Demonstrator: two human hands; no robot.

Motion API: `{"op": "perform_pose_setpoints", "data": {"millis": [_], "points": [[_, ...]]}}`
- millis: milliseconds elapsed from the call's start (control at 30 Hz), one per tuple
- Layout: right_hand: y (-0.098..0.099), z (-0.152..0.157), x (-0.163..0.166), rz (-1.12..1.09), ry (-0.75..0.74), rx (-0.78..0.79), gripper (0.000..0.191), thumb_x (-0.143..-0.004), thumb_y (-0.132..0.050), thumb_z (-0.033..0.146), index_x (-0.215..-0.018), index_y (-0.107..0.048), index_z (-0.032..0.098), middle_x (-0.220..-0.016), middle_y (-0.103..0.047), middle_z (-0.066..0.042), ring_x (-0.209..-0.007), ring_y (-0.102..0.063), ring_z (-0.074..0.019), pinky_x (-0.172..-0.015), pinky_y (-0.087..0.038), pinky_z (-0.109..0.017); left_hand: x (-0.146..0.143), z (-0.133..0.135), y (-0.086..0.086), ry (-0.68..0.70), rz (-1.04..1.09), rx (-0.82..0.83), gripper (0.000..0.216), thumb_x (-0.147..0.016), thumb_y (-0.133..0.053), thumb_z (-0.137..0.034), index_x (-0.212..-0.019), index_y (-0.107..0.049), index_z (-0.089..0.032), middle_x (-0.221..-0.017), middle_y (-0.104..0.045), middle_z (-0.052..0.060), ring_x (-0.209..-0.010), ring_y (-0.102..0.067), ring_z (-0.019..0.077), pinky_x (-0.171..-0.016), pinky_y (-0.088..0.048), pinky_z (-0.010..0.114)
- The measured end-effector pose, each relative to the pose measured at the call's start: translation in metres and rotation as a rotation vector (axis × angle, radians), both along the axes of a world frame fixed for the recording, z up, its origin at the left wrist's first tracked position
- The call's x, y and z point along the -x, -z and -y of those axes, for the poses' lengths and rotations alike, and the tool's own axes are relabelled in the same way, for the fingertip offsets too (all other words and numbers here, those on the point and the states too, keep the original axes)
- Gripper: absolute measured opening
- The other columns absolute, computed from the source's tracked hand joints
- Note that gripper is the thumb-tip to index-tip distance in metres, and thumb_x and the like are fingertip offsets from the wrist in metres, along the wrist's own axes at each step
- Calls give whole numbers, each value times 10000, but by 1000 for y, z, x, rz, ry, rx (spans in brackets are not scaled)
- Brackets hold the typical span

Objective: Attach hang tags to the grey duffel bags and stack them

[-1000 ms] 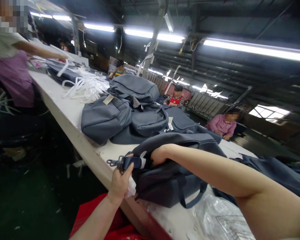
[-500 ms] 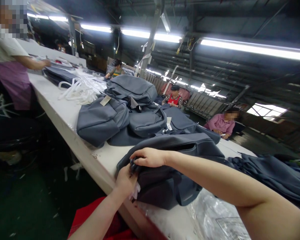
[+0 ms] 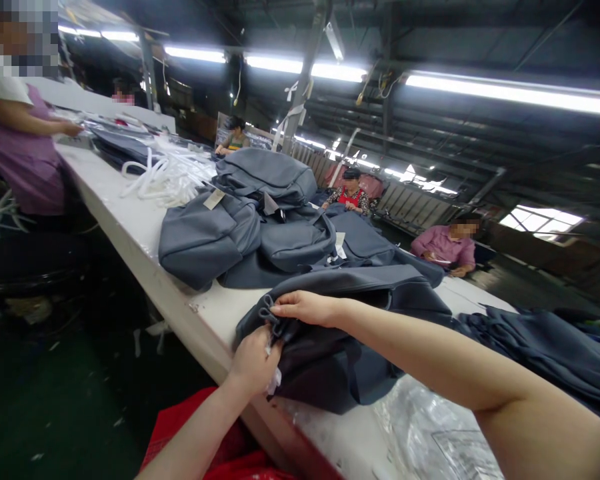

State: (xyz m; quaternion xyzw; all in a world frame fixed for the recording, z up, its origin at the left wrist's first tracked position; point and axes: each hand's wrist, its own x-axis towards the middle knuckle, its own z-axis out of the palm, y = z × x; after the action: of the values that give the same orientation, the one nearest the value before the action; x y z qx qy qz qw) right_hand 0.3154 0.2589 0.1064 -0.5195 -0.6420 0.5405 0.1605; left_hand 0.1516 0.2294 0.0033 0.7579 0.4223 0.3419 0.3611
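A dark blue-grey backpack (image 3: 325, 380) lies on the table in front of me, with an opening along its upper side. My right hand (image 3: 307, 308) reaches across it and pinches a bunched, looped dark strap (image 3: 267, 311) at the bag's near left end. Just below, my left hand (image 3: 257, 360) is closed on the same end of the bag, around the base of the bunched strap; its fingertips are partly hidden. A crumpled white piece (image 3: 275, 381) pokes out beside my left hand.
Several similar bags (image 3: 210, 233) with paper tags are heaped behind on the white table (image 3: 130, 257). White straps (image 3: 173, 175) lie farther back. Clear plastic (image 3: 430, 427) is at the right front, beside folded dark fabric (image 3: 555, 353). Co-workers sit or stand around the table.
My right hand's fingers have shifted slightly right, and the strap's loops now show above my left hand. The co-worker at far left has moved further left.
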Motion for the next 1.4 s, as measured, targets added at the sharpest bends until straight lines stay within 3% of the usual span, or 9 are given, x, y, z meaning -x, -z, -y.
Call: {"op": "perform_pose_setpoints", "data": {"millis": [100, 267, 367, 567, 800, 867, 1067, 1233, 1400], "points": [[-2, -2, -4, 22, -13, 2, 426, -895, -566, 514, -957, -667, 104, -935, -709, -80, -851, -654, -157, -868, -505, -291, 4, 5, 6, 22, 79, -75, 275, -909, -418, -312, -1020, -641, -195, -1074, -683, 118, -1045, -622, 273, -961, -464, 415], [-18, -3, 0, 848, -238, -481, 261, -921, -560, 337, -977, -704, 127, -910, -724, -112, -853, -665, -233, -782, -499, -314, 24, 7, 24, -222, 221, -137, 239, -905, -458, -359, -913, -641, -206, -944, -684, 84, -937, -633, 244, -897, -485, 369], [-21, -1, 7, 1164, -359, -585, 232, -899, -573, 260, -1001, -721, 113, -963, -725, -165, -923, -673, -294, -796, -500, -349, 40, -1, 37, -396, 201, -28, 249, -868, -480, -403, -859, -628, -203, -897, -674, 89, -913, -625, 275, -886, -474, 407], [-12, -2, 13, 1032, -545, -558, 235, -907, -600, 299, -1062, -724, 175, -1056, -723, -114, -1013, -660, -261, -871, -483, -320, 46, -10, 57, -405, 254, 220, 362, -874, -444, -504, -876, -631, -194, -804, -696, 63, -784, -651, 240, -754, -509, 359], [-6, -4, 25, 901, -599, -593, 245, -961, -513, 275, -981, -712, 134, -1037, -724, -125, -971, -667, -226, -838, -476, -292, 33, 8, 67, -450, 315, 298, 339, -761, -626, -528, -744, -615, -189, -607, -635, 5, -579, -595, 189, -572, -456, 282], [-1, -3, 34, 894, -635, -617, 262, -974, -478, 267, -981, -700, 129, -1010, -729, -122, -943, -676, -218, -813, -478, -284, 32, 14, 67, -488, 288, 225, 336, -768, -640, -524, -707, -625, -194, -590, -626, 4, -565, -581, 185, -566, -429, 281], [13, -6, 54, 1010, -761, -608, 287, -974, -458, 296, -948, -696, 138, -952, -737, -118, -877, -695, -238, -728, -484, -303, 35, 16, 66, -458, 34, -287, 306, -880, -562, -416, -690, -640, -189, -645, -655, 39, -612, -615, 198, -603, -417, 300], [15, -6, 61, 1010, -828, -597, 278, -983, -456, 307, -975, -697, 169, -975, -742, -79, -903, -694, -217, -724, -498, -286, 38, 14, 63, -403, -55, -352, 302, -899, -546, -346, -638, -593, -201, -626, -634, 38, -589, -589, 193, -593, -384, 308], [15, 5, 69, 1079, -773, -576, 256, -935, -486, 196, -945, -735, 134, -969, -742, -108, -901, -695, -254, -710, -531, -321, 40, 16, 65, -374, -62, -332, 341, -926, -522, -394, -650, -585, -204, -631, -631, 29, -588, -584, 183, -584, -378, 298]]}}
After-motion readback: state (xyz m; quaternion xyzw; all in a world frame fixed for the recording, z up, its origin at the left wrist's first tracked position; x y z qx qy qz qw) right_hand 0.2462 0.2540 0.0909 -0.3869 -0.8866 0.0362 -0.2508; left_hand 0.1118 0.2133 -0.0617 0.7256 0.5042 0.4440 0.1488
